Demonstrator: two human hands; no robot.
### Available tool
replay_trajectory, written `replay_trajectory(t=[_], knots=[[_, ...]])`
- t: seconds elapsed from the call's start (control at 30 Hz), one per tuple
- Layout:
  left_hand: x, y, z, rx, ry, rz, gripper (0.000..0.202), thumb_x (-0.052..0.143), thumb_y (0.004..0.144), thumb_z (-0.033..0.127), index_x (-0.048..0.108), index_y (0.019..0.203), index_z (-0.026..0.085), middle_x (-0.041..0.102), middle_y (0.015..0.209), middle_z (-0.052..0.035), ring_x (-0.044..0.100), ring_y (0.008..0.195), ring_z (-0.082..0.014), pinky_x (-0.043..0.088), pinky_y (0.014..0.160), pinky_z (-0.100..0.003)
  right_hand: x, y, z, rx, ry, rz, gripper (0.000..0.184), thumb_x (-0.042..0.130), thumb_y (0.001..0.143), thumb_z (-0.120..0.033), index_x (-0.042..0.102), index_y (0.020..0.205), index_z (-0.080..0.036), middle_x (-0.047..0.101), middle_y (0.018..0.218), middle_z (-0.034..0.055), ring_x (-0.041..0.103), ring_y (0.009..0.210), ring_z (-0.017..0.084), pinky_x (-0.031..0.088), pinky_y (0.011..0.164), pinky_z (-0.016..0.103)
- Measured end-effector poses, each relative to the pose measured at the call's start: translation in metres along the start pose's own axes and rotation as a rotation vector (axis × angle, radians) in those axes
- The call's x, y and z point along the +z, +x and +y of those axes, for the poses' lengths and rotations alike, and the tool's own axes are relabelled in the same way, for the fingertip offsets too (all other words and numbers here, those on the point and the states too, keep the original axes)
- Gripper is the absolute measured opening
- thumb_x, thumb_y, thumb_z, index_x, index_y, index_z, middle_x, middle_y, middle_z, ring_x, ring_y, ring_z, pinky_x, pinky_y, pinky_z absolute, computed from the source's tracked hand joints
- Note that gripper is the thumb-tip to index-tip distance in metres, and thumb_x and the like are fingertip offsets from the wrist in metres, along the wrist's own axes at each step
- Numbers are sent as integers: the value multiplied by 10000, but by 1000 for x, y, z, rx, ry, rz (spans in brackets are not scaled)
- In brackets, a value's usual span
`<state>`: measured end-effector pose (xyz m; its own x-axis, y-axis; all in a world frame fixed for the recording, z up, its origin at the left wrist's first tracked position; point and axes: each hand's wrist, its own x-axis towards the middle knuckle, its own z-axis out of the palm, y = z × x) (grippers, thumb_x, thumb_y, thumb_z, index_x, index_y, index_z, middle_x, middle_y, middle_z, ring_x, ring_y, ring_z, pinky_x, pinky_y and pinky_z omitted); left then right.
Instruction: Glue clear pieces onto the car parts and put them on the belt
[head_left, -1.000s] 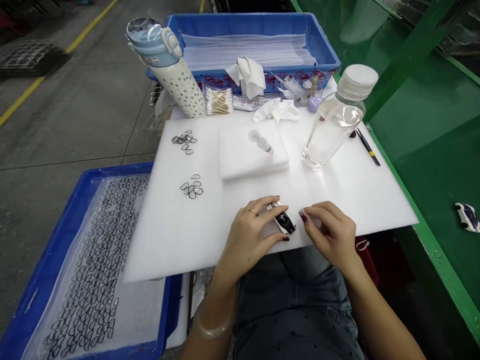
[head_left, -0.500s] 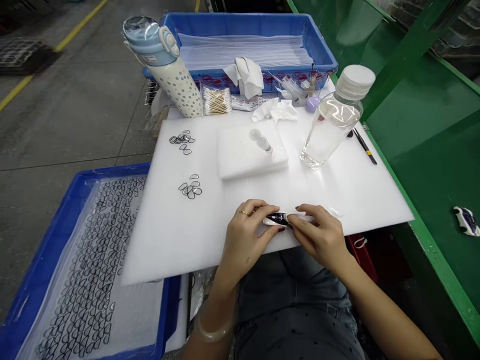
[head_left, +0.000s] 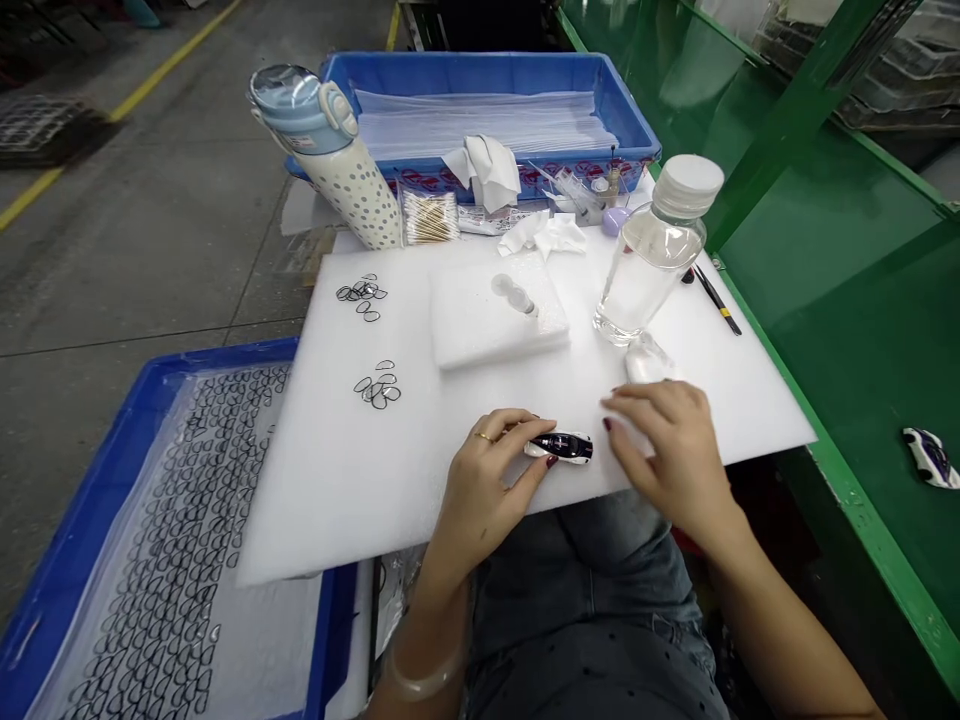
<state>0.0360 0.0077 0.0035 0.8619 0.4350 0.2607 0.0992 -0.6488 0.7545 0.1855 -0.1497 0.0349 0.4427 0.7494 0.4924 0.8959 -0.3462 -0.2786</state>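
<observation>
Item: toy car [head_left: 560,446], small, white body with dark top, lying on its wheels near the front edge of the white foam board [head_left: 420,480], right of centre.

Left hand [head_left: 486,487]: we hold the car's rear end in a pinch between thumb and forefinger, the other fingers curled beside them.

Right hand [head_left: 671,450]: we keep it just beside the car's nose, apart from it, fingers loosely bent and slightly spread, the tips resting on the board. It holds nothing that we can make out.

Parts stock: two small clusters of dark window-shaped rings [head_left: 378,387] toward the board's left edge, a second cluster [head_left: 361,295] near its far left corner; many more laid out in rows in the blue tray [head_left: 161,380] beyond the board's left edge.

Supplies: a small foam block [head_left: 480,325] at the board's centre with a little vial on it; a clear bottle [head_left: 649,260] with white cap toward the far right corner; a dotted flask [head_left: 337,150], cotton swabs [head_left: 430,216] and crumpled tissues [head_left: 547,235] along the far edge.

Progress, as we judge it: one car is in hand, with rings in plenty unused; another car [head_left: 930,456] lies on the green bench, well apart. Whether this car's piece is fitted we cannot tell.
</observation>
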Motion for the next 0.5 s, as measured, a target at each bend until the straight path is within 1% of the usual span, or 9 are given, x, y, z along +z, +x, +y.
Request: replay_trajectory(t=[0.07, 0.17, 0.27, 0.37, 0.5], knots=[[0, 0, 0, 0, 1, 0, 262, 643, 897, 171, 689, 1150, 220, 643, 1110, -56, 625, 1043, -223, 536, 915, -391, 6, -9, -13, -50, 76, -7, 127, 587, 929, -195, 710, 963, -199, 744, 981, 54, 652, 869, 211, 423, 855, 424], [0, 0, 1, 8, 0, 4, 245, 635, 901, 177, 689, 1138, 215, 640, 1106, -59, 622, 1051, -222, 533, 926, -389, 14, -20, -23, -51, 107, 30, 132, 613, 916, -182, 721, 987, -214, 752, 1010, 44, 649, 873, 205, 403, 845, 412], [1, -1, 0, 10, 16, 4, 244, 623, 908, 175, 684, 1141, 215, 638, 1108, -62, 619, 1052, -223, 535, 924, -391, 20, -26, -23, -41, 121, 43, 154, 625, 907, -179, 726, 1013, -226, 747, 1070, 54, 641, 909, 216, 407, 844, 408], [1, -1, 0, 7, 36, 9, 243, 620, 913, 180, 681, 1144, 217, 638, 1109, -64, 618, 1048, -225, 537, 918, -400, 24, -31, -23, -28, 130, 34, 149, 621, 903, -171, 720, 1005, -217, 740, 1072, 65, 633, 924, 224, 418, 839, 406], [1, -1, -1, 20, 41, 10, 233, 614, 921, 197, 682, 1143, 220, 643, 1107, -62, 625, 1045, -223, 536, 923, -396, 24, -33, -27, 11, 123, 19, 146, 608, 905, -176, 709, 1005, -211, 736, 1073, 65, 622, 944, 234, 423, 840, 413]])
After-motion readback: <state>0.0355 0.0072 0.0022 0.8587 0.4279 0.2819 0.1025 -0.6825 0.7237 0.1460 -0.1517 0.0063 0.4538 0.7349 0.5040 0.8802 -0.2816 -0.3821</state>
